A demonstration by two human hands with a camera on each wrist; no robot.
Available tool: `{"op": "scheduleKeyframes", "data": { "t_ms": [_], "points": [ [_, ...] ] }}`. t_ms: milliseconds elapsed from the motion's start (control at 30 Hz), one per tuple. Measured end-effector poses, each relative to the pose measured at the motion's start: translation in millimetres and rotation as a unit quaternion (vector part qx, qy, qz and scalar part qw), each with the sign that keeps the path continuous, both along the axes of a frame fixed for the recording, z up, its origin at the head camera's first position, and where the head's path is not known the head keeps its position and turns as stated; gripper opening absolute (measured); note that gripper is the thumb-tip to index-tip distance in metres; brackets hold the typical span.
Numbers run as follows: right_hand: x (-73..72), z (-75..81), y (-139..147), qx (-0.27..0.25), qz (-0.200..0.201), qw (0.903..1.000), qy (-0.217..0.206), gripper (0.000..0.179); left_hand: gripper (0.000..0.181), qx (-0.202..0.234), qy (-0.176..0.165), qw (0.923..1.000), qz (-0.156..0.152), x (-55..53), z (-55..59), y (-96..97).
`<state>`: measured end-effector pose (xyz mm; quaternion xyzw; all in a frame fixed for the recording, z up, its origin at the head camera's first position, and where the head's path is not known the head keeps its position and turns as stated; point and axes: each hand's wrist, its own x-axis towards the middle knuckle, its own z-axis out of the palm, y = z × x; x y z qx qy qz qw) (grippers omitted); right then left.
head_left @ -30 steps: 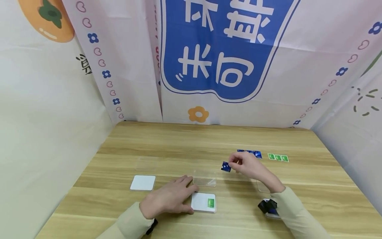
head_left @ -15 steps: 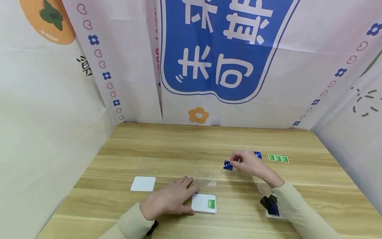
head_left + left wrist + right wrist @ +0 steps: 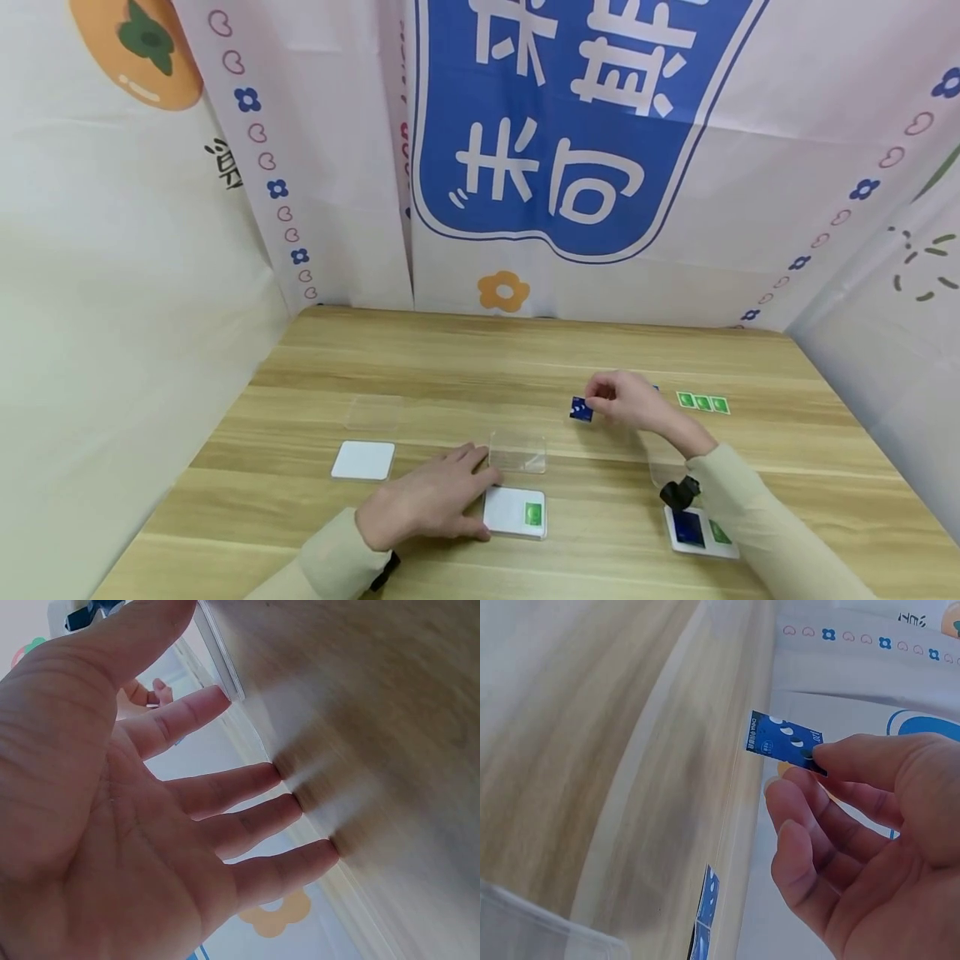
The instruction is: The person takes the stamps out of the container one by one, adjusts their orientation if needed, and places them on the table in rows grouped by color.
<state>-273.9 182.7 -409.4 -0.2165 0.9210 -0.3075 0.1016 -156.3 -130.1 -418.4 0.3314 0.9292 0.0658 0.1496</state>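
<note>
My right hand [image 3: 626, 402] pinches a small blue postage stamp [image 3: 780, 739] between thumb and fingers, above the wooden table. Behind this hand, more blue stamps [image 3: 706, 911] lie on the table, mostly hidden in the head view. My left hand [image 3: 429, 497] rests with spread fingers, its fingertips [image 3: 281, 804] on the wood. Thumb and index finger are right at the edge of a white card [image 3: 504, 510] in a clear case, which bears one green stamp [image 3: 533, 513].
Several green stamps [image 3: 702, 402] lie at the back right. Another white card [image 3: 705, 552] with a blue and a green stamp is partly under the right sleeve. At left sits a plain white card [image 3: 363, 460]. Clear lids [image 3: 517, 452] lie behind the cards.
The right hand, with the blue stamp still pinched, has moved slightly right and away from me. More of the right-hand card shows beside the sleeve. The left hand has stayed put.
</note>
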Motion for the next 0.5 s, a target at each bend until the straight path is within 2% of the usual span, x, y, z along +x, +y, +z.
{"op": "scheduleKeyframes", "data": {
  "t_ms": [267,500],
  "points": [
    [-10.6,-3.0,5.7,-0.008,0.015,0.9999,0.003,0.007,0.062,-0.005,0.008,1.0,-0.002,-0.1,-1.0,1.1],
    [-18.9,-4.6,7.9,0.006,0.003,0.9999,-0.009,0.007,0.062,-0.007,0.006,1.0,-0.001,0.0,-1.0,1.0]
  ]
}}
